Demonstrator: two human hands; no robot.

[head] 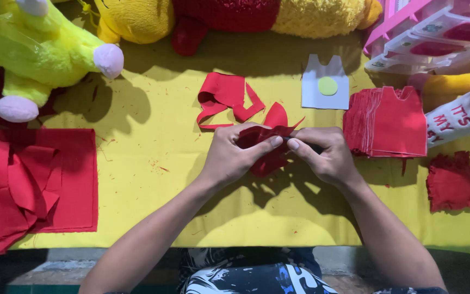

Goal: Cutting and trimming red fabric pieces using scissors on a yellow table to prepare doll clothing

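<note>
Both hands meet over the middle of the yellow cloth (153, 163). My left hand (234, 154) pinches a red felt piece (267, 142) between thumb and fingers. My right hand (325, 155) grips the same piece from the right, and something dark is partly hidden under its fingers. Red felt offcut strips (225, 98) lie just behind the hands. A stack of cut red vest shapes (390, 122) sits to the right. A white vest-shaped template (325, 84) with a yellow-green dot lies beyond it.
Folded red fabric (33, 182) covers the left side. A yellow-green plush toy (33, 49) and a yellow and red plush toy (229, 19) lie along the back. Pink plastic boxes (436, 32) stand at the back right, with a small red scrap pile (453, 182) nearer.
</note>
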